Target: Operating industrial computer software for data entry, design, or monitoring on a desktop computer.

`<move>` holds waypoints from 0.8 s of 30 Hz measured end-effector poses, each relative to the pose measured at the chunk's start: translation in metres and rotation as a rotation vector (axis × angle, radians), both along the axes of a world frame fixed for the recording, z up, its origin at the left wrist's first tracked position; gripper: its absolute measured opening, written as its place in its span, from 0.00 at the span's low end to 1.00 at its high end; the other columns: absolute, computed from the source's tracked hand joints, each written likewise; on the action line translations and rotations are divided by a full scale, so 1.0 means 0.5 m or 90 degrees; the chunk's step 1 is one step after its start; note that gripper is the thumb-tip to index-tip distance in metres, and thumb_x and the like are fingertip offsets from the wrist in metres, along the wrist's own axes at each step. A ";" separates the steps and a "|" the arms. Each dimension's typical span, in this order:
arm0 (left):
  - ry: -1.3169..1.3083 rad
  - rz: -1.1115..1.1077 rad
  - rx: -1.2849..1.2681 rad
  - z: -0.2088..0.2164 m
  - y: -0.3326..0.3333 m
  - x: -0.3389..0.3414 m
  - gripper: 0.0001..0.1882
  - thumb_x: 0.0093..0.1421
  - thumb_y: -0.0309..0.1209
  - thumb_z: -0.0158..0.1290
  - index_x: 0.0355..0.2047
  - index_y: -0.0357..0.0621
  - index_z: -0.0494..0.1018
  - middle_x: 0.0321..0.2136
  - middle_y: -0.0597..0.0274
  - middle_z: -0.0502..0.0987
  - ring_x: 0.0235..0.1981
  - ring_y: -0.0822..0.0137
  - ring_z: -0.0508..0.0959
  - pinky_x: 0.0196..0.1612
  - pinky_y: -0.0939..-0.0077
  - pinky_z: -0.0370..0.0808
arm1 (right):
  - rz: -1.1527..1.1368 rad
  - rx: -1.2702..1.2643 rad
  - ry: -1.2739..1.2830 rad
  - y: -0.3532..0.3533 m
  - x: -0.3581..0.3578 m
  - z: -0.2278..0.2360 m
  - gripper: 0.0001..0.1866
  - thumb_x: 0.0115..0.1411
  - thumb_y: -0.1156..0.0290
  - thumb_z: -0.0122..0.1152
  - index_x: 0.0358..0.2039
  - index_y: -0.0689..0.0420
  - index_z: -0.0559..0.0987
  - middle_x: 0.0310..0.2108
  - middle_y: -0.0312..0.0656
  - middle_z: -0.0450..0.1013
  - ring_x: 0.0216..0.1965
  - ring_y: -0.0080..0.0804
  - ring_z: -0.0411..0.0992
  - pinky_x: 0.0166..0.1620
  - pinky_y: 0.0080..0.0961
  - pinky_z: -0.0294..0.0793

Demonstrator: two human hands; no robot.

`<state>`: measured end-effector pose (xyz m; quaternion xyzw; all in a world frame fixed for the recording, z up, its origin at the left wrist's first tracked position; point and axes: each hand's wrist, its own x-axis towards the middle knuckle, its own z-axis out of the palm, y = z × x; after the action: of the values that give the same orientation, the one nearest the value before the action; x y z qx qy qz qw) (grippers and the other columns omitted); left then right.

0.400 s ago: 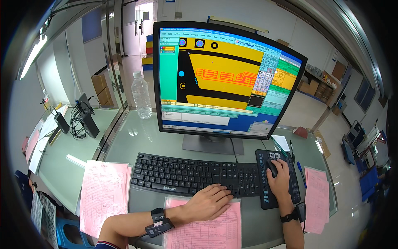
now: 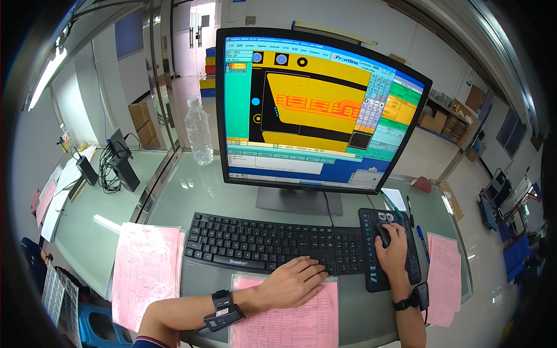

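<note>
My left hand lies palm down, fingers stretched out, at the front edge of a black keyboard. Beneath its wrist is a pink printed sheet in a clear sleeve. My right hand is curved over a black computer mouse, which sits on a dark mouse pad; the palm hides part of the mouse. Behind the keyboard stands a monitor showing a yellow and black circuit layout with orange traces. A thin rectangular outline surrounds the left part of the large yellow shape.
A clear plastic bottle stands left of the monitor. Pink sheets lie left of the keyboard, more pink sheets at the right. A blue pen lies beside the pad. Black adapters with cables rest on the left table.
A thin rectangular outline has appeared on the screen around the yellow shape's left part. My right hand has shifted slightly rightward with the mouse. My left hand stays at the keyboard's edge.
</note>
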<state>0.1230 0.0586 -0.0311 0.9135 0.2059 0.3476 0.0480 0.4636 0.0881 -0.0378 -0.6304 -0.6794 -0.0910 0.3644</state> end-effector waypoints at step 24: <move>0.047 0.108 -0.011 -0.003 -0.033 0.048 0.26 0.70 0.45 0.58 0.55 0.33 0.78 0.55 0.46 0.78 0.53 0.51 0.77 0.60 0.58 0.73 | -0.016 0.012 -0.009 0.002 -0.005 0.000 0.20 0.57 0.77 0.68 0.51 0.63 0.80 0.54 0.57 0.74 0.55 0.59 0.74 0.60 0.45 0.74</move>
<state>0.1469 0.0419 -0.0326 0.9044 0.2874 0.3149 0.0185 0.4611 0.0888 -0.0378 -0.6350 -0.6730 -0.1065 0.3640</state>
